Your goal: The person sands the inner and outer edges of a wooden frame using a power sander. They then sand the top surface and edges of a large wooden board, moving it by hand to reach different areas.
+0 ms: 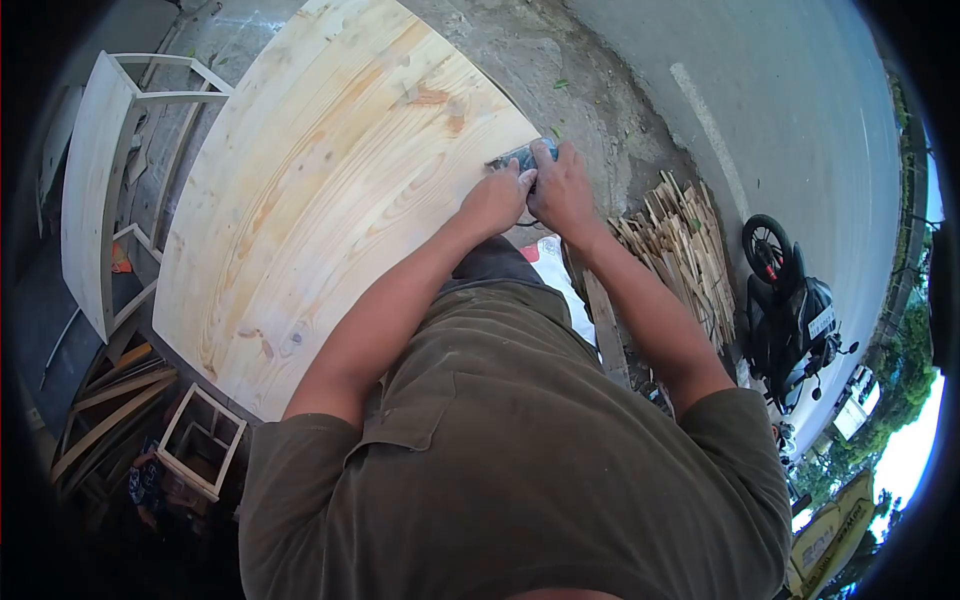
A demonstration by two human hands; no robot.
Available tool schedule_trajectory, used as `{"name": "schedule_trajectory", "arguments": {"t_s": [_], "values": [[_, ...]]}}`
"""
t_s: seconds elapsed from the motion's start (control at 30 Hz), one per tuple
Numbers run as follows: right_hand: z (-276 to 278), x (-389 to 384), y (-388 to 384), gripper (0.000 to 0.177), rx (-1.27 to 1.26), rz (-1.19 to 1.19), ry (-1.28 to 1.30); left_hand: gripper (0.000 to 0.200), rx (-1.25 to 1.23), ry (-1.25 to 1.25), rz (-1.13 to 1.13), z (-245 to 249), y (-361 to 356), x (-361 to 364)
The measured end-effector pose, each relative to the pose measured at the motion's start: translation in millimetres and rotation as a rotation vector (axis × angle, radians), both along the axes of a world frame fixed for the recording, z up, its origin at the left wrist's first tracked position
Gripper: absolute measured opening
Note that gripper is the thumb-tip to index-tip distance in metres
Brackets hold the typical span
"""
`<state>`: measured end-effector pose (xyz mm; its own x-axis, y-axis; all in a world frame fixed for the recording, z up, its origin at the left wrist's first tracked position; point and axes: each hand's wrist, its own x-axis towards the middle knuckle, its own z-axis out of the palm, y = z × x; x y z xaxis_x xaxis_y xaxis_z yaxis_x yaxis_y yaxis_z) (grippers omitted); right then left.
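Note:
A broad pale wooden panel (330, 190) with visible grain and knots lies in front of me. At its right-hand edge is a dusty blue power sander (522, 157), mostly covered by my fingers. My left hand (500, 203) is closed against its near side, thumb up by the other hand. My right hand (562, 190) wraps over its right end, fingers curled. The two hands touch each other. A short piece of dark cord shows just under them; the sander's underside is hidden.
Left of the panel stands a white wooden frame piece (95, 190). A small wooden frame (202, 440) and stacked boards (112, 405) are lower left, near a person (146, 485). Wood strips (685, 255) lie piled at right, before a parked motorcycle (790, 310) and the road (800, 120).

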<state>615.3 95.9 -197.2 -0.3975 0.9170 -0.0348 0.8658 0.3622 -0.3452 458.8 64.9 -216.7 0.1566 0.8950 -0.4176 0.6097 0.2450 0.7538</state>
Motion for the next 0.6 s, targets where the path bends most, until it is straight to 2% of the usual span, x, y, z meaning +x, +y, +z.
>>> {"name": "schedule_trajectory", "arguments": {"t_s": [0.07,0.13,0.17,0.2,0.23,0.3,0.4,0.43,0.5,0.53,0.6], "values": [[8.5,-21.2,33.3,0.048,-0.027,-0.075,0.004,0.06,-0.016,0.041,-0.084,-3.2,45.7,-18.2],[-3.2,-36.3,71.6,0.045,0.025,-0.083,-0.009,0.049,0.058,0.077,-0.172,-25.8,93.1,-37.8],[-7.9,-45.5,89.3,0.044,0.046,-0.091,-0.006,0.048,0.034,0.077,-0.25,5.9,114.1,-53.1],[-9.8,-55.6,101.7,0.043,0.072,-0.097,0.0,0.049,0.125,0.155,-0.326,-13.5,131.6,-63.9],[-8.1,-64.7,104.8,0.043,0.058,-0.094,0.001,0.052,0.057,0.209,-0.355,-4.1,143.6,-73.8],[-6.1,-82.8,103.5,0.044,0.028,-0.094,0.01,0.052,0.037,0.138,-0.311,-4.0,136.6,-92.7],[9.2,-94.0,49.4,0.046,-0.016,-0.018,0.073,0.058,-0.118,0.011,-0.215,6.0,76.6,-114.1],[17.2,-97.8,26.7,0.047,-0.04,0.01,0.1,0.059,-0.264,0.036,-0.195,4.6,54.6,-120.7],[21.4,-107.7,-19.0,0.052,-0.092,0.051,0.111,0.061,-0.246,-0.018,-0.105,12.2,-5.9,-133.4],[19.6,-115.2,-41.8,0.053,-0.103,0.104,0.133,0.062,-0.32,0.023,-0.111,33.5,-28.6,-142.0],[14.1,-129.2,-77.2,0.054,-0.114,0.211,0.174,0.06,-0.372,-0.083,-0.019,21.5,-85.2,-165.8]]}}
